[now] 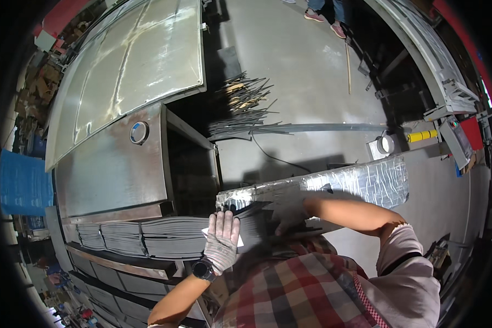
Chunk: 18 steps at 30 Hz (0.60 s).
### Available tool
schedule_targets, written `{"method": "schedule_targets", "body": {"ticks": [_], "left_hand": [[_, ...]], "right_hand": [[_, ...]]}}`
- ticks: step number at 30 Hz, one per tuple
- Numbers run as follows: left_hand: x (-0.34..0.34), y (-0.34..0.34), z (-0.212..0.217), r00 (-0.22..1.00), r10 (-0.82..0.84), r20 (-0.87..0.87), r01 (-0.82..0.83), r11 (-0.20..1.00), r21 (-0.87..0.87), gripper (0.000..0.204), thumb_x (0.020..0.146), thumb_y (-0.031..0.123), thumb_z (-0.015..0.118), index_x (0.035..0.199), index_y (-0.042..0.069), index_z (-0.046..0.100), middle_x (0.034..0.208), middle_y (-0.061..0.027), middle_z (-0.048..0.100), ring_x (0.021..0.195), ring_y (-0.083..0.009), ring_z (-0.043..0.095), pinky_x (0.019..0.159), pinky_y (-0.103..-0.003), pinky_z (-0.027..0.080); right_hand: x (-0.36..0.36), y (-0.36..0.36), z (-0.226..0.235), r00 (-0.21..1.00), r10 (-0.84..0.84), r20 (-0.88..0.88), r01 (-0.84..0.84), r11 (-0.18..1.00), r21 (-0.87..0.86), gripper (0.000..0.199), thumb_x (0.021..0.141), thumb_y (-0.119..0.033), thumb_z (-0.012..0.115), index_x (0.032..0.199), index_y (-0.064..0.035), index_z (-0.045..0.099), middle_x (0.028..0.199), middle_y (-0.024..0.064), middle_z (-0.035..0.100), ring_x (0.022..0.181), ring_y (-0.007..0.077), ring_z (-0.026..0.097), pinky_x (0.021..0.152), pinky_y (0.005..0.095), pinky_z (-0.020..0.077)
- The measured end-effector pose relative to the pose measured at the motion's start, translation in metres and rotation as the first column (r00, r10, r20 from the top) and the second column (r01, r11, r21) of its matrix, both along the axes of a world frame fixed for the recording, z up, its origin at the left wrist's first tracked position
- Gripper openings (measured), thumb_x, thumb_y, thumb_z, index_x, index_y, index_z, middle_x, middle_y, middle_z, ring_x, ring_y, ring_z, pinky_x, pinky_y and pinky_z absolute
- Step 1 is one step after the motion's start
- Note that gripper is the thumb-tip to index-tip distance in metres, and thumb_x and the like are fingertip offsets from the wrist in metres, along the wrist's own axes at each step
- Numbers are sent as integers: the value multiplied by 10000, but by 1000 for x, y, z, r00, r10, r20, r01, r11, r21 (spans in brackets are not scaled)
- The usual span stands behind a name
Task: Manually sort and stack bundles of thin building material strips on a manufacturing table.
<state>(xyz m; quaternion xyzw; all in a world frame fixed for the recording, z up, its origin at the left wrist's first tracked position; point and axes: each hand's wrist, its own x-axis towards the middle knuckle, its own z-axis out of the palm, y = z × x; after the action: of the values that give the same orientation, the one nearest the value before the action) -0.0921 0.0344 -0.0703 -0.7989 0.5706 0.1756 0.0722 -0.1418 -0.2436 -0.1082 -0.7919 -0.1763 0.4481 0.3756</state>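
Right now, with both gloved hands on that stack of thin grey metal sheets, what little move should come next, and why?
Probably slide the top sheet of the stack of thin grey metal sheets sideways to free its edge. The left hand lies flat and open on the stack, and the right hand rests on the sheets under the foil-wrapped bar. Neither hand looks closed around a sheet, so a grip seems needed first.

We note a grey knit glove (222,240); a black wristwatch (203,269); dark grey stacked sheets (164,238); a silver foil-wrapped bundle (361,183); a red plaid shirt (300,290); a blue tarp (24,183).
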Motion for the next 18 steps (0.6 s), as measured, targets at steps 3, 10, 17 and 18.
{"method": "schedule_targets", "body": {"ticks": [3, 10, 17, 18], "left_hand": [[0, 3, -7, 1000, -1, -1, 1, 998, -64, 1027, 701, 427, 712, 1415, -138, 237, 1488, -370, 196, 1400, -531, 159, 1154, -630, 54], [-1, 4, -10, 999, 18, -39, -22, 994, -112, 818, 796, 303, 604, 1400, -136, 269, 1480, -368, 218, 1396, -527, 180, 1151, -635, 75], [-4, 8, -17, 998, -2, 65, 7, 996, -88, 619, 858, 129, 431, 1405, -122, 284, 1488, -353, 231, 1401, -513, 195, 1157, -631, 74], [-4, 8, -18, 999, 15, 49, -9, 994, -111, 615, 856, 126, 430, 1404, -118, 294, 1486, -348, 242, 1403, -501, 203, 1161, -626, 76]], "right_hand": [[9, 8, -5, 998, -19, -54, 24, 995, 97, 461, 789, -369, 699, 1049, 11, 681, 965, 203, 689, 947, 336, 654, 836, 428, 489], [-2, -3, -20, 966, -15, -259, 64, 981, 183, 471, 829, -408, 664, 1011, 26, 671, 897, 197, 684, 858, 342, 651, 787, 451, 488], [10, 11, -15, 979, 62, -192, -39, 992, 120, 477, 872, -417, 621, 997, 41, 666, 900, 218, 680, 851, 344, 650, 795, 456, 484], [9, 9, -16, 989, 79, -124, -60, 987, 149, 482, 875, -419, 618, 993, 47, 663, 896, 221, 679, 865, 341, 650, 801, 457, 480]]}}
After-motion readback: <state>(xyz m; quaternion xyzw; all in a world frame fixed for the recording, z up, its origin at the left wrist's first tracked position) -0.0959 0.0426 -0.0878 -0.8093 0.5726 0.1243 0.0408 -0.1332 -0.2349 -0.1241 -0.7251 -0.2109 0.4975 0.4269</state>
